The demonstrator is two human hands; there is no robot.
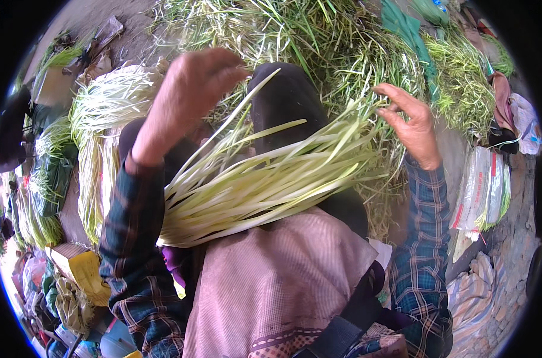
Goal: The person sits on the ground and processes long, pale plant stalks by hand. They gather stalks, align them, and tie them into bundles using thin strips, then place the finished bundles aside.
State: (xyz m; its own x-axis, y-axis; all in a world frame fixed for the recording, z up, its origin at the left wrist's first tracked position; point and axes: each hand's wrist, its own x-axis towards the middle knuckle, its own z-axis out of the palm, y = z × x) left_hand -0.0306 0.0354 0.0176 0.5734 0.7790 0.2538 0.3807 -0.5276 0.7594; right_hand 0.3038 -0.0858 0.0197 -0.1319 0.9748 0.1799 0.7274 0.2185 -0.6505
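A long bundle of pale yellow-green, flat leaves lies crosswise over my lap, on and above a pink cloth; some blades stick up. My left hand is raised above the bundle's left part, its fingers curled and blurred, so any hold is unclear. My right hand is beside the leaf tips on the right, with thumb and fingers apart and nothing gripped. A dark-clad knee shows behind the leaves.
Loose green trimmings cover the ground ahead. Stacked pale bundles lie left, above a yellow box and bags. At right are another green pile, a plastic-wrapped bundle and a striped sack.
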